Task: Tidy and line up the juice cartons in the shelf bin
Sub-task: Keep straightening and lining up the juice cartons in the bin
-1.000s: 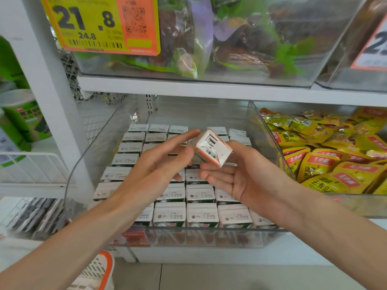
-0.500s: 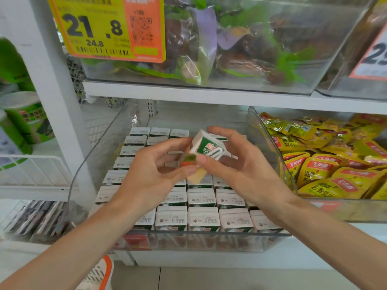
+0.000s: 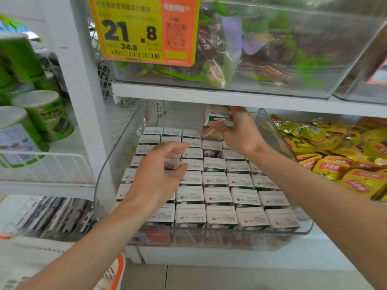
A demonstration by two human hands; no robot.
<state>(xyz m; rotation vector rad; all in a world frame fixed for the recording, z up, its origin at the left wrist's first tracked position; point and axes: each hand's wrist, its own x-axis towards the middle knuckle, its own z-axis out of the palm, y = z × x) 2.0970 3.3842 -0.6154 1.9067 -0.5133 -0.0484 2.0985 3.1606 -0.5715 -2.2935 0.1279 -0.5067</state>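
One carton (image 3: pixel 216 117) gripped in right hand (image 3: pixel 240 133), left hand (image 3: pixel 158 172) relaxed above rows (image 3: pixel 217 196)

The premises are identified as a retail shop. A large yellow-and-orange price label (image 3: pixel 144 30) is displayed on the front of an upper clear bin (image 3: pixel 314 88), marked 21.8 above a smaller 24.8, with a barcode (image 3: pixel 135 54) and a QR code (image 3: pixel 175 34) printed on it. White shelving (image 3: pixel 209 95) is fitted in tiers. Stock is held in quantity: identical juice cartons (image 3: pixel 217 196) are ranked in rows in a transparent shelf bin (image 3: pixel 117 162), yellow snack packets (image 3: pixel 335 168) are heaped in the adjoining bin, and green canisters (image 3: pixel 45 116) are kept behind a wire rail (image 3: pixel 41 158) alongside.
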